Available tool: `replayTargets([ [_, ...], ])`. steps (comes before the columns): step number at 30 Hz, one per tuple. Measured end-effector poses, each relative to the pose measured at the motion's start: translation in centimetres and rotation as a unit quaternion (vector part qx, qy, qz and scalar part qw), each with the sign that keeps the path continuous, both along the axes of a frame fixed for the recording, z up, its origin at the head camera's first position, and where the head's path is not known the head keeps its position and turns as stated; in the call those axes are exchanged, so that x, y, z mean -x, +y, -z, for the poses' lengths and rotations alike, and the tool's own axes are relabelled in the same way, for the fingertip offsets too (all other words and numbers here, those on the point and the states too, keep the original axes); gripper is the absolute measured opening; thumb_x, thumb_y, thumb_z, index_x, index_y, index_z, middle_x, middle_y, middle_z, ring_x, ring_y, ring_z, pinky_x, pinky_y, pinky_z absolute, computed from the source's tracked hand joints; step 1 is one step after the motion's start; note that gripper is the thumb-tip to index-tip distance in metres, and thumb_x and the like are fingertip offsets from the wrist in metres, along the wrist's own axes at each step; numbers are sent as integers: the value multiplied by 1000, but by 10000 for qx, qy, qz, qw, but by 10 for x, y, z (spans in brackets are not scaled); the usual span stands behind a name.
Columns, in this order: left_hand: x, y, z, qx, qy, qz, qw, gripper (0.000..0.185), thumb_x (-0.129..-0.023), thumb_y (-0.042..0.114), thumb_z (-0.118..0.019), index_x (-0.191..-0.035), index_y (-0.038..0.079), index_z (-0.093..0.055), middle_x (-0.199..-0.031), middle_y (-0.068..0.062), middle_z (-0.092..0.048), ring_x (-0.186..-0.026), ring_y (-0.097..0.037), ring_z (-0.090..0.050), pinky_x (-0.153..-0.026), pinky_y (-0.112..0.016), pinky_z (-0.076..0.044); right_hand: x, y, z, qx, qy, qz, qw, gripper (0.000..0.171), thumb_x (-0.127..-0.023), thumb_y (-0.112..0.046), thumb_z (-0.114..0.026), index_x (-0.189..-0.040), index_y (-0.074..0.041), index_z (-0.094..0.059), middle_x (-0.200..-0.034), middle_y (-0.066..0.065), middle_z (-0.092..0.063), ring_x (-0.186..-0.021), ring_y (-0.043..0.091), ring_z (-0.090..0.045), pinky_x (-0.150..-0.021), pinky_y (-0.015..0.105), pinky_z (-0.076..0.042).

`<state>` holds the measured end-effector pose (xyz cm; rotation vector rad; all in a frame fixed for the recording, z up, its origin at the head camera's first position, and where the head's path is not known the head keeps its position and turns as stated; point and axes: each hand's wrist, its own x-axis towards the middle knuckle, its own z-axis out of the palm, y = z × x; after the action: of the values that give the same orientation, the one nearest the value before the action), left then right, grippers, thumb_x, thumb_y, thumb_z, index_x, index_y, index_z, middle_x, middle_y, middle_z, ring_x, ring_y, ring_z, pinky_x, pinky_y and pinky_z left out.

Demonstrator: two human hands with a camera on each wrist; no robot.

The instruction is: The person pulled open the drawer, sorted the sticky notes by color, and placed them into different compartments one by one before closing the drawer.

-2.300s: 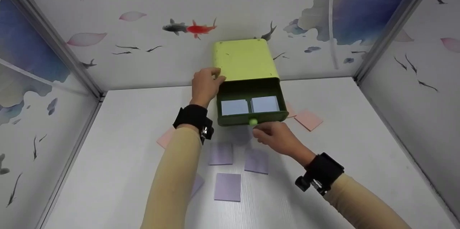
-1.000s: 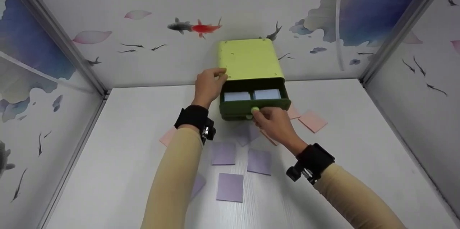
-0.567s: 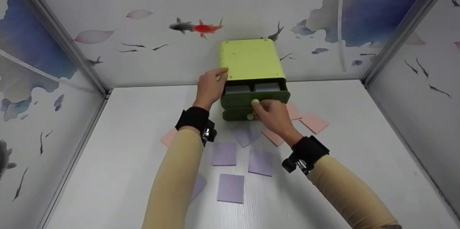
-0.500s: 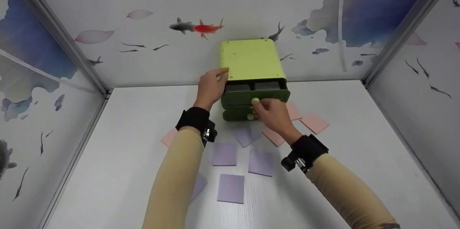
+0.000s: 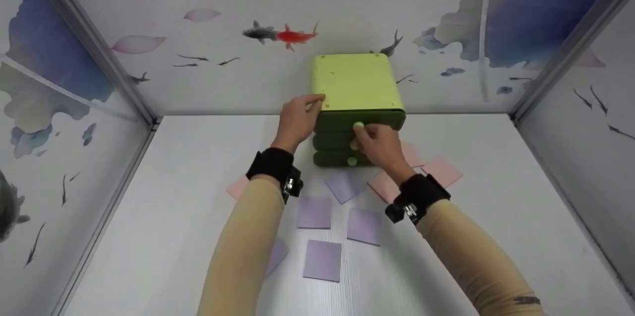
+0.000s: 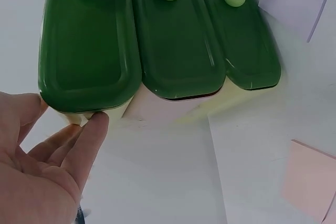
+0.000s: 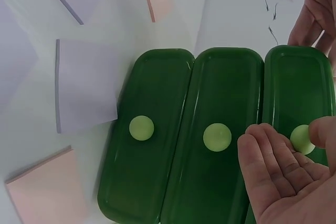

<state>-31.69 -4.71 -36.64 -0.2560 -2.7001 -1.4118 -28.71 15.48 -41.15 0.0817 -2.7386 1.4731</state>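
Note:
A small drawer cabinet (image 5: 357, 80) with a yellow-green top stands against the back wall. Its three dark green drawers are stacked, each with a pale green round knob. The top drawer (image 5: 332, 121) sits flush under the top panel. My left hand (image 5: 296, 120) holds the cabinet's front left corner, one finger on the top and the thumb low at the side. My right hand (image 5: 381, 143) pinches the top drawer's knob (image 7: 301, 139), thumb on one side and fingers on the other. Below it show the middle knob (image 7: 217, 137) and bottom knob (image 7: 142, 128).
Several square lilac note pads (image 5: 322, 260) lie on the white table (image 5: 188, 197) in front of the cabinet. Pink pads (image 5: 441, 172) lie to the right, another pink pad (image 5: 238, 187) beside my left forearm. Printed wall panels (image 5: 223, 83) enclose the back and sides.
The top drawer, pulled out earlier with two pale pads inside, has slid back into the cabinet, hiding them. My right hand moved forward with its knob; my left hand kept its place on the corner.

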Motion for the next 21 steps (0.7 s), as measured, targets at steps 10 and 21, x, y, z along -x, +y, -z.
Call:
replayTargets([
  [10, 0, 1, 2, -23, 137, 73, 9999, 35, -104, 27, -48, -134, 16, -60, -140, -2, -58, -122, -23, -60, -105, -35, -46, 9, -2, -1, 180, -17, 52, 9998, 44, -102, -38, -49, -95, 1, -67, -96, 21, -70, -87, 34, -67, -64, 25, -47],
  [21, 0, -1, 8, -63, 70, 99, 9999, 38, -98, 27, -60, -134, 18, -60, -141, -1, -57, -124, -24, -59, -102, -34, -48, 15, -1, 2, 253, -145, -61, 9996, 46, -102, -40, -49, -98, 1, -68, -97, 20, -70, -87, 31, -67, -68, 28, -49],
])
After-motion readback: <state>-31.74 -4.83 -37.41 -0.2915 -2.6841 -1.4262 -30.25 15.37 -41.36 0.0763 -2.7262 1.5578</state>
